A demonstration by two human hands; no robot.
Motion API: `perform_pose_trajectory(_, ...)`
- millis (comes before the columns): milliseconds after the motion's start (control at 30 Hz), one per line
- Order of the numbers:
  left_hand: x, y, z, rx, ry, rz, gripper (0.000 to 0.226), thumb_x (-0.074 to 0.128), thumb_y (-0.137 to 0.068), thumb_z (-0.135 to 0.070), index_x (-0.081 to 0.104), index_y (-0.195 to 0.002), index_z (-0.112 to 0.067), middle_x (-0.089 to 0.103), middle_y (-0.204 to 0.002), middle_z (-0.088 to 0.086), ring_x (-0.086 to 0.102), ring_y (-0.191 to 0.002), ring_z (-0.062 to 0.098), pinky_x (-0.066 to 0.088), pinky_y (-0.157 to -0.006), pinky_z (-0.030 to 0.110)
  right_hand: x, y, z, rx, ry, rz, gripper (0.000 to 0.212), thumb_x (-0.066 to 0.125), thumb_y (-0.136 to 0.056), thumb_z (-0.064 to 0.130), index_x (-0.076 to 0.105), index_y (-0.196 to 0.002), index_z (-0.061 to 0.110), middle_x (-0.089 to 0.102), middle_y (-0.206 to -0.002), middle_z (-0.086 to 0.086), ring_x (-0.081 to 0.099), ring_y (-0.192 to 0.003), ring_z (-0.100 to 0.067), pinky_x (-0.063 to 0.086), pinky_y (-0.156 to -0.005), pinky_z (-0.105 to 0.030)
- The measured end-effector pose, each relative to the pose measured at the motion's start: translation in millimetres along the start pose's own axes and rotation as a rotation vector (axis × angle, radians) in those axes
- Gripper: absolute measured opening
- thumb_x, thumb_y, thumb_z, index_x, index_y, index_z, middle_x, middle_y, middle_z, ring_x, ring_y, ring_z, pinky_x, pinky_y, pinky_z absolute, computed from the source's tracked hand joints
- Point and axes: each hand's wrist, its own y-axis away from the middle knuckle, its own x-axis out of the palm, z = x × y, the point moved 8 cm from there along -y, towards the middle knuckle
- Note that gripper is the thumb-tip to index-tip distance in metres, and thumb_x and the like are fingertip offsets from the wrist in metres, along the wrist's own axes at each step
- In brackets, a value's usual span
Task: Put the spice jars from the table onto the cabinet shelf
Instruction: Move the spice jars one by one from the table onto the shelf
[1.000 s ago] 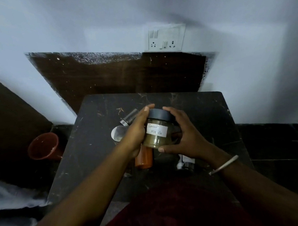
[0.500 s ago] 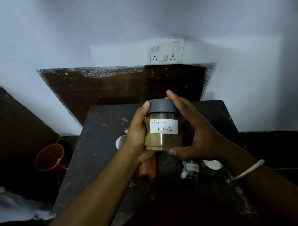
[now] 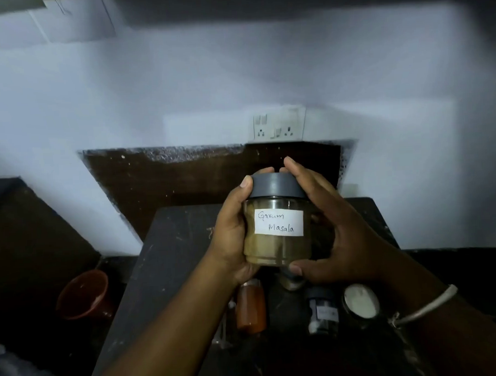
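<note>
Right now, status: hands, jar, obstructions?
Left hand and right hand both grip the Garam Masala jar, upright above the table. Orange jar, small dark jar on table below. Nothing blocking above.

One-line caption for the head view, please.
Left hand and right hand hold the Garam Masala jar upright above the table, other spice jars beneath.

Grey-lidded jar (image 3: 277, 232), white label; orange bottle (image 3: 250, 308).

The clear round spice jar (image 3: 278, 247) has a glossy see-through wall, glass or plastic, under a matt grey plastic lid (image 3: 275, 186), with a smooth white paper label (image 3: 279, 224). The black stone-like table (image 3: 172, 248) looks polished yet scratched; the reddish-brown clay cup (image 3: 83, 294) looks matt.
</note>
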Motion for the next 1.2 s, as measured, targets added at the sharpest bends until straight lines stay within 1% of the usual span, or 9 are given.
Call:
perform_pose_trajectory(200,35.2,-19.3,-62.4,0.073,-0.048,0.086,0.077,0.067,-0.083,-0.051,0.055,-0.143,-0.005,0.071,-0.114,0.021,0.072,-0.097,0.034,0.061,-0.083,0.044,-36.3,-47.1,39.6,-0.027,0.007,-0.036,0.112,0.085,-0.070,0.047,0.016,-0.157,0.054,0.012,-0.167,0.022,0.024,-0.152,0.002,0.048,-0.105,-0.018)
perform_pose_trajectory(333,68.8,-35.4,-127.3,0.203,-0.112,0.126,0.076,0.071,-0.080,-0.048,0.054,-0.142,-0.007,0.070,-0.115,0.024,0.072,-0.092,0.036,0.062,-0.079,0.044,-63.7,-90.2,72.4,-0.028,0.108,-0.169,0.099,0.077,-0.066,0.070,0.021,-0.147,0.069,0.044,-0.136,0.027,0.058,-0.116,0.004,0.057,-0.083,-0.016)
perform_pose_trajectory(533,116.1,-63.2,-246.1,0.445,-0.291,0.216,0.068,0.083,-0.074,-0.053,0.066,-0.131,-0.019,0.073,-0.118,0.021,0.074,-0.100,0.039,0.061,-0.082,0.053,-100.1,-177.6,131.8,-0.194,0.077,-0.247,0.100,0.084,-0.067,0.047,0.024,-0.144,0.072,0.056,-0.129,0.031,0.064,-0.107,0.004,0.056,-0.072,-0.014)
perform_pose_trajectory(700,122.9,-95.4,-332.8,0.582,-0.531,0.072,0.063,0.064,-0.084,-0.071,0.074,-0.124,-0.024,0.075,-0.121,0.016,0.072,-0.110,0.038,0.059,-0.091,0.050,-124.7,-259.6,153.1,-0.212,0.108,-0.286,0.100,0.086,-0.076,0.029,0.026,-0.146,0.068,0.060,-0.128,0.022,0.069,-0.099,-0.005,0.062,-0.083,-0.025)
perform_pose_trajectory(767,100.5,-115.3,-376.7,0.693,-0.690,-0.176,0.050,0.049,-0.092,-0.070,0.076,-0.114,-0.035,0.080,-0.104,0.004,0.075,-0.103,0.031,0.062,-0.080,0.044,-133.9,-297.8,152.3,-0.190,0.147,-0.309,0.100,0.085,-0.076,0.031,0.024,-0.148,0.066,0.061,-0.129,0.014,0.071,-0.096,-0.011,0.062,-0.087,-0.032)
perform_pose_trajectory(867,53.3,-139.7,-434.9,0.846,-1.415,-0.596,0.040,0.039,-0.108,-0.041,0.072,-0.110,-0.018,0.074,-0.097,0.013,0.069,-0.096,0.032,0.056,-0.086,0.044,-138.9,-355.9,132.5,-0.124,0.146,-0.341,0.101,0.084,-0.077,0.024,0.026,-0.153,0.057,0.059,-0.134,0.010,0.067,-0.100,-0.005,0.059,-0.093,-0.034)
perform_pose_trajectory(967,-5.3,-181.3,-443.2,0.561,-2.065,-0.717,0.041,0.037,-0.107,-0.034,0.072,-0.111,-0.014,0.069,-0.114,0.014,0.064,-0.109,0.036,0.052,-0.088,0.041,-131.0,-417.0,96.1,-0.037,0.142,-0.321,0.100,0.084,-0.076,0.020,0.029,-0.156,0.045,0.056,-0.137,0.007,0.064,-0.109,-0.011,0.057,-0.098,-0.040)
perform_pose_trajectory(1100,-15.4,-188.6,-441.1,0.668,-2.147,-0.786,0.044,0.032,-0.101,-0.041,0.072,-0.108,-0.027,0.069,-0.112,0.000,0.064,-0.103,0.029,0.053,-0.082,0.037,-131.0,-476.7,70.5,-0.001,0.184,-0.300,0.089,0.085,-0.072,0.018,0.037,-0.145,0.038,0.060,-0.124,0.005,0.066,-0.105,-0.017,0.058,-0.081,-0.030)
perform_pose_trajectory(1200,-20.1,-197.8,-444.6,0.757,-2.226,-0.768,0.043,0.032,-0.101,-0.039,0.074,-0.106,-0.029,0.068,-0.109,-0.002,0.064,-0.101,0.029,0.052,-0.077,0.035,-121.0,-534.7,48.8,0.037,0.231,-0.284,0.079,0.086,-0.072,0.015,0.040,-0.136,0.027,0.061,-0.115,-0.001,0.066,-0.106,-0.025,0.058,-0.085,-0.036)
